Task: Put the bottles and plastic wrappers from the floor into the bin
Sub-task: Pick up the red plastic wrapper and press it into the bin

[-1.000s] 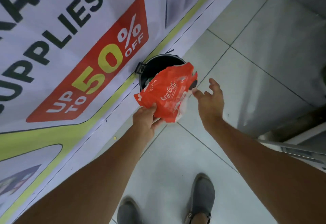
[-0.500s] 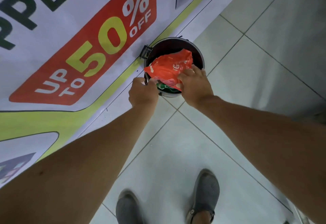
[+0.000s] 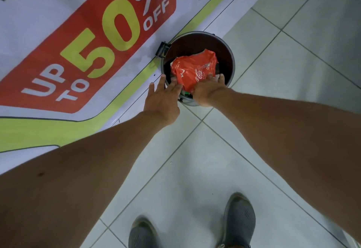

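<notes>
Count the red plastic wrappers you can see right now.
1: the red wrapper lies inside the bin, under the right hand. Others may be hidden beneath it.

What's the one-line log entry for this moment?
red wrapper in bin | left hand open at rim | right hand pressing wrapper

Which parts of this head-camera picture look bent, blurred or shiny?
Head view: the wide lens bows the floor tile lines and stretches both forearms near the edges; the shoes at the bottom are soft with blur; the red wrapper in the bin has crisp, readable print; light is even, with faint sheen on the tiles.
</notes>
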Demonstrator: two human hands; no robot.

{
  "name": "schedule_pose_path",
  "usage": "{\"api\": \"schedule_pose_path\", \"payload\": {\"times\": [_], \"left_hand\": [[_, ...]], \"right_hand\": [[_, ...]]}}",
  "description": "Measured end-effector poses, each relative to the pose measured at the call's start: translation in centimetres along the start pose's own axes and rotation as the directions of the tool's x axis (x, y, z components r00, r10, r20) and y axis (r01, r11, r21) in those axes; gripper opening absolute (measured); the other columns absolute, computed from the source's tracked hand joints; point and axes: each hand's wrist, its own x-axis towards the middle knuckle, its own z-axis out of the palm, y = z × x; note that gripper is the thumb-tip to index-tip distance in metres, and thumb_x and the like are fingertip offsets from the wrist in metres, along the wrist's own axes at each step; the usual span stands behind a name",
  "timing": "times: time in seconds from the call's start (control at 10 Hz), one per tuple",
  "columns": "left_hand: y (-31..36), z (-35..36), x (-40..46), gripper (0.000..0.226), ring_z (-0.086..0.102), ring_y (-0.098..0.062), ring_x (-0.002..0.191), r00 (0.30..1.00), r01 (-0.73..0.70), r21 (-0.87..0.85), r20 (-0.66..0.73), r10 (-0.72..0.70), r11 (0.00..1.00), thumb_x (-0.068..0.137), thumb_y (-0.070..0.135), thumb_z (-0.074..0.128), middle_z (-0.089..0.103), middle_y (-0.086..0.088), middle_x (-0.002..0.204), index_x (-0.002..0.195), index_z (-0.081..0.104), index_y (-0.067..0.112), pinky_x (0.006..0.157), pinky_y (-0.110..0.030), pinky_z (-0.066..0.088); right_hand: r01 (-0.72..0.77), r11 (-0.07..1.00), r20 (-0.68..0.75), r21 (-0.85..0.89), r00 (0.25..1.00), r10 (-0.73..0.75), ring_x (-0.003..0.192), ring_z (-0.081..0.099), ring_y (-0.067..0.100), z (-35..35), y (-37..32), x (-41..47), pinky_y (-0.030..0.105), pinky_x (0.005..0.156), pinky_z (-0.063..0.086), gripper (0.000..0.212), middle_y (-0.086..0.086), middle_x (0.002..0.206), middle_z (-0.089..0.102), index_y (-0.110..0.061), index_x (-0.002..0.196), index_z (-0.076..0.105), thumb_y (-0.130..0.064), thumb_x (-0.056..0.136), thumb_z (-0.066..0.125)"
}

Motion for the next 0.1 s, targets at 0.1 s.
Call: {"api": "schedule_pose_path", "payload": {"times": [0.1], "left_hand": [[-0.16, -1.25, -0.66, 0.081, 0.015, -0.038, 0.164, 0.997, 0.046, -0.06, -0.059, -0.05, 0.997, 0.091, 0.01, 0.055, 0.024, -0.006, 0.177, 0.166, 0.027, 0.019, 0.13, -0.058, 0.021]], "right_hand": [[0.022, 0.996, -0.159, 0.091, 0.987, -0.008, 0.163, 0.012, 0.04, 0.01, 0.63, -1.42, 0.067, 0.129, 0.0, 0.057, 0.016, 0.171, 0.031, -0.016, 0.157, 0.045, -0.042, 0.107, 0.037]]}}
